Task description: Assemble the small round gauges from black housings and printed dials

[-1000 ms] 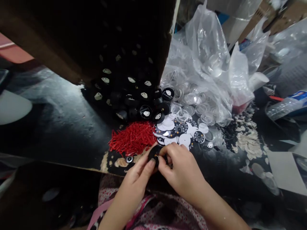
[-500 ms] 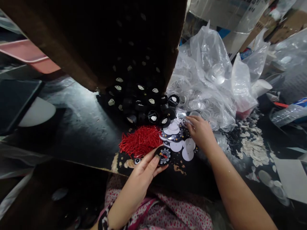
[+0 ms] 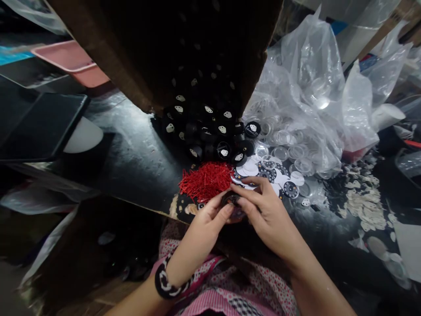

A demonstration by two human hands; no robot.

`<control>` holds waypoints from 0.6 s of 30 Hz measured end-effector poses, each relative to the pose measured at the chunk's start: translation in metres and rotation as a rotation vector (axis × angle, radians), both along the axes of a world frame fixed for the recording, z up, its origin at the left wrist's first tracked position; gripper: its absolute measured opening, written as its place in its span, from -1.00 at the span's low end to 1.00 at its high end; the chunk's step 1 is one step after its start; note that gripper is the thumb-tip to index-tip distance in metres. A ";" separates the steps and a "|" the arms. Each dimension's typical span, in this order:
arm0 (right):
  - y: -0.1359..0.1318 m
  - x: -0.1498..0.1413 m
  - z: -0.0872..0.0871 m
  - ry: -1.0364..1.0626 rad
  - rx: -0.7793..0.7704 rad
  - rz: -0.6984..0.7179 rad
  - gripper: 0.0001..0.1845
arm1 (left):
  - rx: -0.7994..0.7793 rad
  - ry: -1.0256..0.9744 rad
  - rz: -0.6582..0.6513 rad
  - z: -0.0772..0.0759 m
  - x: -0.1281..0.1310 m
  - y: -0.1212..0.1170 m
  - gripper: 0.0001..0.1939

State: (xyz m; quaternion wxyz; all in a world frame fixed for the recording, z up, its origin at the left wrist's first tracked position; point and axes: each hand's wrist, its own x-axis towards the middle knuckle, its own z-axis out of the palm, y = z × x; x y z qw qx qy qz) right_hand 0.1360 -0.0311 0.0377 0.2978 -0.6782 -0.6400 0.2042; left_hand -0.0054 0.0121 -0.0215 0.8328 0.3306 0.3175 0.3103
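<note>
My left hand (image 3: 208, 219) is closed around a small round black dial gauge (image 3: 232, 199), held low in front of my lap and largely hidden by fingers. Meeting it from the right, my right hand (image 3: 265, 208) has its thumb and fingers bent at the gauge's edge. A clear, shiny round cover (image 3: 237, 213) appears between the hands, blurred and partly hidden; whether it is seated on the gauge I cannot tell. Just beyond the hands lie a heap of red pointers (image 3: 207, 180) and loose printed dial discs (image 3: 290, 189), some with white sides up.
A large open box (image 3: 141, 83) spills black round cases (image 3: 205, 131) onto the dark table (image 3: 138, 162). Clear plastic covers (image 3: 296, 151) spread from a plastic bag (image 3: 315, 66). Small pale plates (image 3: 362, 199) lie to the right. A pink basin (image 3: 70, 59) stands far left.
My right hand has come from the clear covers toward me and met my left hand at the gauge. The view has shifted, and fingers now hide most of the gauge's face.
</note>
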 end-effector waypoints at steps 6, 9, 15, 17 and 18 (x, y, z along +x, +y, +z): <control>0.009 -0.004 -0.008 -0.203 0.089 -0.159 -0.51 | 0.253 0.085 -0.089 0.004 0.001 -0.008 -0.58; 0.009 -0.007 -0.014 -0.215 0.145 -0.179 -0.53 | 0.302 0.155 -0.091 0.005 0.000 -0.010 -0.64; 0.011 -0.008 -0.025 -0.210 0.229 -0.196 -0.58 | 0.405 0.278 0.009 0.001 0.007 -0.012 -0.74; 0.013 -0.010 -0.027 -0.209 0.237 -0.214 -0.57 | 0.404 0.282 0.001 0.004 0.009 -0.010 -0.73; 0.014 -0.011 -0.027 -0.203 0.228 -0.211 -0.56 | 0.396 0.277 -0.014 0.006 0.008 -0.009 -0.71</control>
